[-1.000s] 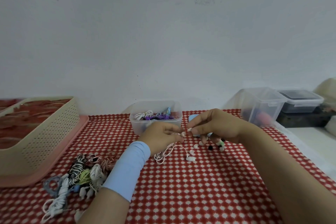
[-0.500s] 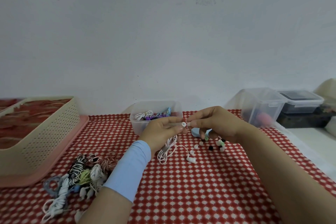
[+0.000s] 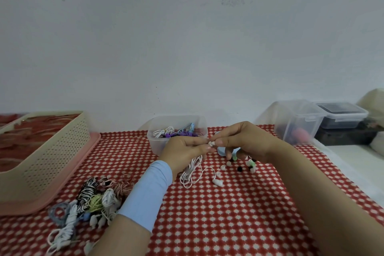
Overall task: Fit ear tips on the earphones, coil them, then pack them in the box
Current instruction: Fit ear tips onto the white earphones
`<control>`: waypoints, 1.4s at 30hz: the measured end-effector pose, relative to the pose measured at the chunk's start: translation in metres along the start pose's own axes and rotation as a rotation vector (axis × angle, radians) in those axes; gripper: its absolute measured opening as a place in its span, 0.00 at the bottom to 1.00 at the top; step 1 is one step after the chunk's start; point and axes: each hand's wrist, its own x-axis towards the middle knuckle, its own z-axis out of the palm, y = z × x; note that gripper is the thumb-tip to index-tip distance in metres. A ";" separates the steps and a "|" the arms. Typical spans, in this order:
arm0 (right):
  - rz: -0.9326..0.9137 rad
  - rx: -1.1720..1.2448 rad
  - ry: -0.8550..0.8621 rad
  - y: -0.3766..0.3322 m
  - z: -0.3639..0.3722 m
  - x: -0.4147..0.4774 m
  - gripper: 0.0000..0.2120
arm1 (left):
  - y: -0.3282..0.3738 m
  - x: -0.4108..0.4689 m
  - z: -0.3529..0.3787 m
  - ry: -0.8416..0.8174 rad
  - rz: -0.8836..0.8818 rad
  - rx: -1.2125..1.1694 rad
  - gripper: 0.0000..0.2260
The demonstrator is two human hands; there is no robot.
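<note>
Fitting step, white pair. My left hand (image 3: 182,149) pinches one white earbud (image 3: 211,143) between thumb and forefinger, nozzle pointing right, held up off the bench (image 3: 207,224) so both hands can work it at eye line. My right hand (image 3: 245,141) meets it from the right, fingers closed on what I judge to be a small white ear tip at the nozzle; too small to tell whether it is seated.

The white cable (image 3: 192,172) hangs from my left palm and loops loosely onto the red checked cloth just below. The second earbud (image 3: 217,182) lies at the cable's free end, near side, apart from both hands. It appears bare, so it should be next.

Loose ear tips (image 3: 239,164), white, green and black, are scattered just under my right hand, within easy reach for picking. Something pale blue lies under that hand; cannot tell what.

The clear box (image 3: 176,129) sits just beyond my left hand, open, with coiled earphones already in it. An untreated heap of earphones (image 3: 91,197) lies at near left, beside the beige basket (image 3: 52,151).

Judgement: early in this pair; coiling and packing not yet done. Risk: tip slips off when pressed crooked.
</note>
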 end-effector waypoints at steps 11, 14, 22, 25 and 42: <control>-0.005 -0.031 -0.039 -0.004 0.000 -0.001 0.06 | 0.000 -0.001 -0.001 0.010 0.036 -0.031 0.07; 0.002 -0.035 -0.044 -0.005 -0.001 -0.002 0.06 | 0.001 -0.001 -0.002 0.006 0.040 -0.001 0.07; 0.028 -0.024 -0.038 -0.002 0.002 0.002 0.06 | 0.004 -0.005 -0.003 0.003 0.068 0.017 0.07; 0.043 -0.009 -0.038 0.001 0.004 0.004 0.06 | 0.003 -0.006 -0.004 -0.004 0.065 0.027 0.07; -0.081 -0.071 0.076 0.005 0.011 0.008 0.06 | 0.012 -0.007 -0.004 0.123 0.200 0.319 0.07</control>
